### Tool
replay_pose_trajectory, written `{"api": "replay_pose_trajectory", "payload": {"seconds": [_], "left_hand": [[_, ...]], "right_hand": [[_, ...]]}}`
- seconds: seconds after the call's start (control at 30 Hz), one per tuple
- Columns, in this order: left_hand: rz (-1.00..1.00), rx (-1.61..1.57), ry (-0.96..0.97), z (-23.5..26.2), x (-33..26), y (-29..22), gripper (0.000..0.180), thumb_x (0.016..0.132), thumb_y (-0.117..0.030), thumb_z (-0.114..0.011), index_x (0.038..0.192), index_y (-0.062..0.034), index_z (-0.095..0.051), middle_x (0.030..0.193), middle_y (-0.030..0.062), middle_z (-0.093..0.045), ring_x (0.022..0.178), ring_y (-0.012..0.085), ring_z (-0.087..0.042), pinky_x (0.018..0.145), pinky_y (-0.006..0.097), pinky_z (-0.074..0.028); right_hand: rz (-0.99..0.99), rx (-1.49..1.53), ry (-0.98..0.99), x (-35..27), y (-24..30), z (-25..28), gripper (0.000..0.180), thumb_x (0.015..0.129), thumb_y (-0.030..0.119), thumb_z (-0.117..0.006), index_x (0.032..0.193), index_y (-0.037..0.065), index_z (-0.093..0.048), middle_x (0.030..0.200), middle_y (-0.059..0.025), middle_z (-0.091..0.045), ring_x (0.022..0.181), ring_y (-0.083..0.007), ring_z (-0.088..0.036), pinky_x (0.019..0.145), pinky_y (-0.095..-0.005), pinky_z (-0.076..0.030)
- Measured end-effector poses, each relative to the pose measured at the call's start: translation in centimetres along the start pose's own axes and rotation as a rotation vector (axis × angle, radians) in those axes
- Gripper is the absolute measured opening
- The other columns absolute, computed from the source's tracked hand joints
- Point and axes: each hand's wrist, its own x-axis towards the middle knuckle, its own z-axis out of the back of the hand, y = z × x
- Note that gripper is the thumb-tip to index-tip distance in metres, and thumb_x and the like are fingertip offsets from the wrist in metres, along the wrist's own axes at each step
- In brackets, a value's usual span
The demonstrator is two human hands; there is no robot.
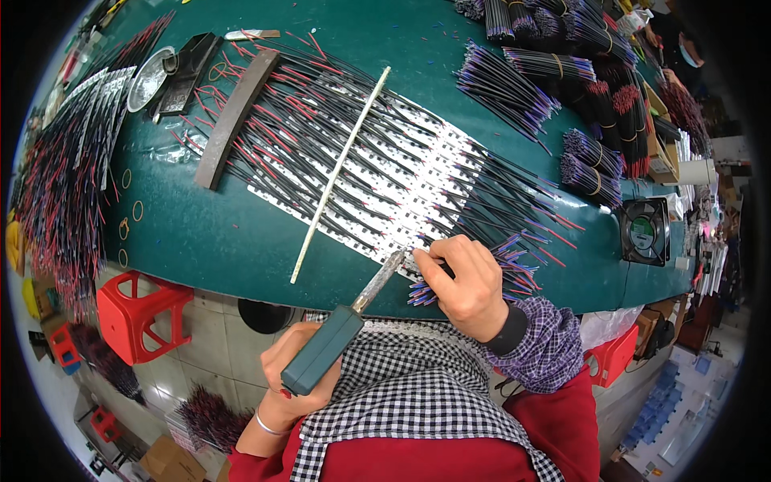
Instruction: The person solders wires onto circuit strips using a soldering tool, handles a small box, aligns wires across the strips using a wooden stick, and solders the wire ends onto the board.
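My left hand (299, 363) is wrapped round the green handle of a soldering iron (324, 351). Its metal shaft slants up and right, the tip at the near edge of a white circuit board panel (434, 149). Beside that tip, my right hand (470, 287) has thumb and forefinger pinched over the panel's near corner, apparently on a thin black wire, mostly hidden by the fingers. Rows of black wires (514, 189) with red and blue ends lie across the panel. Under and beside my right hand is a bunch of blue- and red-ended wires (518, 269).
A dark bar (237, 120) and a thin pale stick (341, 173) lie across the wires. Wire bundles (506, 92) and a small fan (645, 231) stand right on the green table (193, 233). Left are a metal dish (151, 79), hanging wired strips (68, 177) and a red stool (140, 317).
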Motion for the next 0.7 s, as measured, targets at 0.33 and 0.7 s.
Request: {"api": "replay_pose_trajectory", "payload": {"seconds": [0.33,0.7], "left_hand": [[0.039,0.009,0.021,0.1,-0.4,0.3,0.016,0.064,0.005,-0.073,0.079,0.0061,-0.066,0.078,0.0157,-0.066,0.068,0.0303,-0.068,0.062,0.033,-0.055],[0.199,0.197,-0.359,6.3,-2.5,-4.0,0.021,0.067,-0.005,-0.075,0.085,0.0022,-0.07,0.087,0.0165,-0.07,0.076,0.0289,-0.069,0.071,0.038,-0.056]], "right_hand": [[0.091,-0.094,0.013,0.4,0.4,-0.2,0.026,0.071,0.008,-0.064,0.093,-0.005,-0.067,0.089,-0.0087,-0.059,0.078,-0.0203,-0.059,0.063,-0.0308,-0.045],[0.072,-0.104,0.061,0.3,0.5,0.7,0.028,0.072,0.008,-0.065,0.097,-0.005,-0.067,0.088,-0.0084,-0.058,0.078,-0.0201,-0.059,0.064,-0.0312,-0.045]]}}
